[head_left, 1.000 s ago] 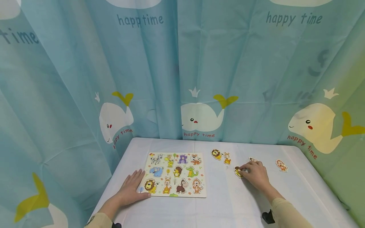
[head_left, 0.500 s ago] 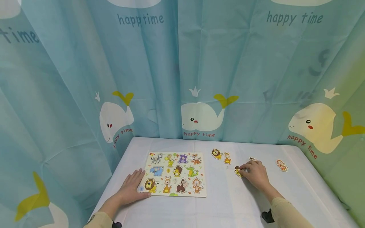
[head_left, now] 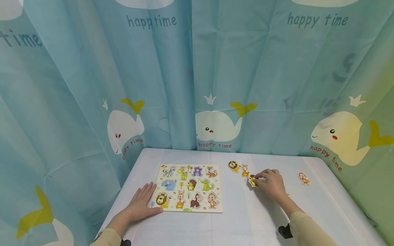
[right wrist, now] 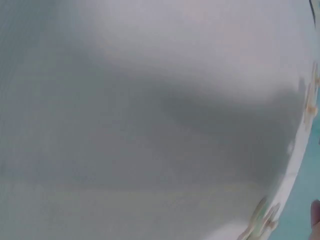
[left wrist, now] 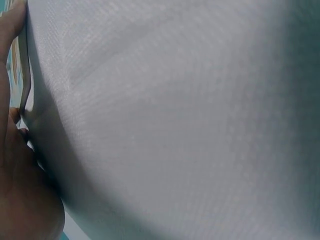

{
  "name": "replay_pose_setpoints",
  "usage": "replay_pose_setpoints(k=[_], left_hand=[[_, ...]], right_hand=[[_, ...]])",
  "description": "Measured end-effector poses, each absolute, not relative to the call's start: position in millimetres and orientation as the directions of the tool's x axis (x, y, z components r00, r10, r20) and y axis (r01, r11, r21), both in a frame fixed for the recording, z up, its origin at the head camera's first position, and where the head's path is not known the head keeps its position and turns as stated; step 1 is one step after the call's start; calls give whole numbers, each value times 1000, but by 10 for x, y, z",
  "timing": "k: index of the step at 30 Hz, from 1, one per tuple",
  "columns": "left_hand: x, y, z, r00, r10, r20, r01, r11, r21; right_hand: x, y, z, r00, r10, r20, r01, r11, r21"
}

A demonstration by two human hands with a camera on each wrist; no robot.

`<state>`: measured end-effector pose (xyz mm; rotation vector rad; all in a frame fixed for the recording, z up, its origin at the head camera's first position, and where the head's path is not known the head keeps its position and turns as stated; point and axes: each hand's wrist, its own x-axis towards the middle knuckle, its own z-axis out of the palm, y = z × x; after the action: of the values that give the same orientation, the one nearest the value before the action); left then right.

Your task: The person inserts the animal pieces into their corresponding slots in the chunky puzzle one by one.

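My left hand (head_left: 142, 202) lies flat with straight fingers at the left edge of an animal puzzle board (head_left: 220, 194); its thumb rests on the lower left corner. In the left wrist view the same hand (left wrist: 30, 195) shows beside the board's edge (left wrist: 24, 70). With thumb and fingers my right hand (head_left: 271, 183) pinches a brown and yellow hedgehog puzzle piece (head_left: 252, 180), apparently just off the table. Close to it lie a kangaroo piece (head_left: 245, 170) and a lion piece (head_left: 233, 166). Only a fingertip (right wrist: 315, 214) of that hand shows in the right wrist view.
To the right lies a monkey piece (head_left: 304, 178). A yellowish bit of another piece (head_left: 288, 195) peeks out by the right wrist, mostly hidden. Loose pieces (right wrist: 260, 220) appear edge-on in the right wrist view. Behind the white table (head_left: 240, 225) hangs a blue whale curtain (head_left: 172, 85).
My right hand has lifted the hedgehog piece and moved slightly left with it, toward the kangaroo piece. A piece that showed above the hand is now hidden. The left hand has stayed put.
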<state>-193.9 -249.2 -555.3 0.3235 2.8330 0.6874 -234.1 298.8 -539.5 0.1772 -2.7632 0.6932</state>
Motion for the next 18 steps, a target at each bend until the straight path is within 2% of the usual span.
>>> replay_pose_setpoints(k=[9,18], left_hand=[[-1956,-2476,-5523,-953,252,-169,152,877,455],[-1961,-2468,-5516,-951,251,-179,146,878,455]], right_hand=[[-2405,2645,-5328,-930,-69,362,-241,857,-455],[-2458,2281,-5272,-939,-76,337,-245,836,-492]])
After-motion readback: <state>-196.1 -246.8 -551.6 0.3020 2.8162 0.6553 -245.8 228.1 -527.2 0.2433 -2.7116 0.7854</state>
